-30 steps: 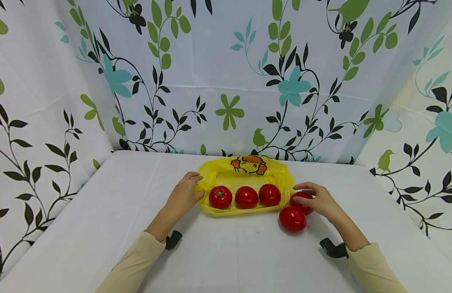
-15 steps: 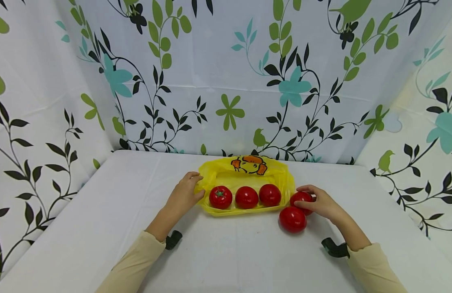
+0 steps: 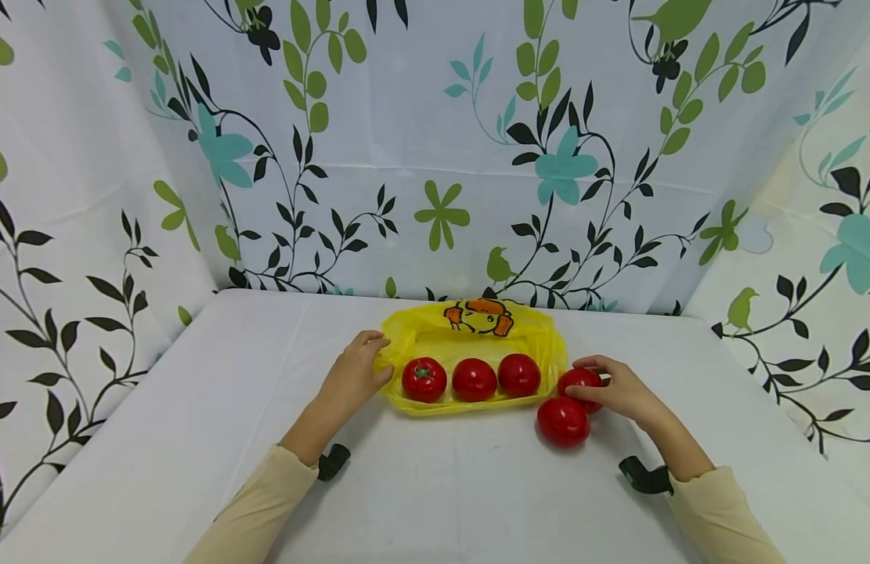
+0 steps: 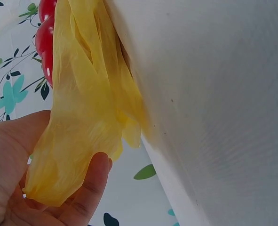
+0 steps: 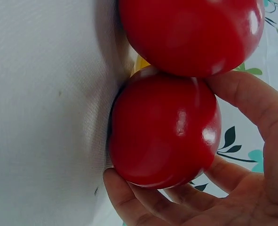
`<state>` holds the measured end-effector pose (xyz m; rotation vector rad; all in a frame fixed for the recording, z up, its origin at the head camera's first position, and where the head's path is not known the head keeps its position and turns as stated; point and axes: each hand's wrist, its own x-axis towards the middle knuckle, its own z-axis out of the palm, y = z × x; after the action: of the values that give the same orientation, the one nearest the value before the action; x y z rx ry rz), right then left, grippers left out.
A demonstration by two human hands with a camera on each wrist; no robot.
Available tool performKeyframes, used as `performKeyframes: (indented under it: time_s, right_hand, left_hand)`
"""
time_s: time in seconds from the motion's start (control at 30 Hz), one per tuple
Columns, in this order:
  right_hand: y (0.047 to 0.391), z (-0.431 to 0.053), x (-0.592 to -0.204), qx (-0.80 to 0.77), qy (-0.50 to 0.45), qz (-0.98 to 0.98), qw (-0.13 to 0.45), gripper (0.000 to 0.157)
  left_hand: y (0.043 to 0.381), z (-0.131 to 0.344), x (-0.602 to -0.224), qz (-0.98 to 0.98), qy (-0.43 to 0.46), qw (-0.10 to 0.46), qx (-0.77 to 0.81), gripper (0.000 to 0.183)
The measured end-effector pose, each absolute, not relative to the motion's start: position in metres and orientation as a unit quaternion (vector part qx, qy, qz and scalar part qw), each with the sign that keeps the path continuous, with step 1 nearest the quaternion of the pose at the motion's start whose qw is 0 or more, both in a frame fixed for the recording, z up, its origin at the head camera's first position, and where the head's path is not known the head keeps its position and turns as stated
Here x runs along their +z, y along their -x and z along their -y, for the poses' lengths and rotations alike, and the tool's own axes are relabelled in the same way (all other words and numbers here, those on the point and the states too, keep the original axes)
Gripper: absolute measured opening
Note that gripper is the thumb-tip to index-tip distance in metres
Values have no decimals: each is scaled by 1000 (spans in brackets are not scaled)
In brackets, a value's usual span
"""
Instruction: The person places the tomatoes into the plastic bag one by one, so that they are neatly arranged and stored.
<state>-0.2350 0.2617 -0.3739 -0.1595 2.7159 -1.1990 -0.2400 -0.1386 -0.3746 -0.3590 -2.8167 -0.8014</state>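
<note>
A yellow plastic bag (image 3: 491,403) with an orange duck print lies on the table, its mouth towards me. Three red tomatoes, such as the left one with a green stem (image 3: 424,381), sit in a row in its opening. At the bag's left end my left hand (image 3: 351,374) holds the plastic between thumb and curled fingers. My right hand (image 3: 621,392) grips a tomato (image 5: 164,129) just right of the bag, thumb on one side and fingers on the other. Another tomato (image 3: 563,422) lies in front of it, touching it in the right wrist view.
A white cloth covers the table (image 3: 435,493). Behind and at both sides hang curtains (image 3: 442,102) printed with leaves, flowers and birds. Dark camera mounts (image 3: 644,475) stick out from both wrists.
My right hand has lowered a little and its fingers have come round the tomato beside the bag. The left hand, the bag and the other tomatoes stay put.
</note>
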Motion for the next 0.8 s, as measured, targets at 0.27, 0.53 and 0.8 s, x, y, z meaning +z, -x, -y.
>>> performKeyframes:
  time_s: [0.27,0.53,0.8]
  right_hand:
    - [235,-260,-375,-406,51,-910,70,61]
    - [235,-259,-375,-416,43,-907,48,62]
    - [237,-257,-373,-414,25,-910,17,65]
  left_hand:
    - [240,139,-375,950,123,99,-268,45]
    - [241,139,-375,950,121,97,-270,45]
    - [240,138,-375,950,121,97,-270,45]
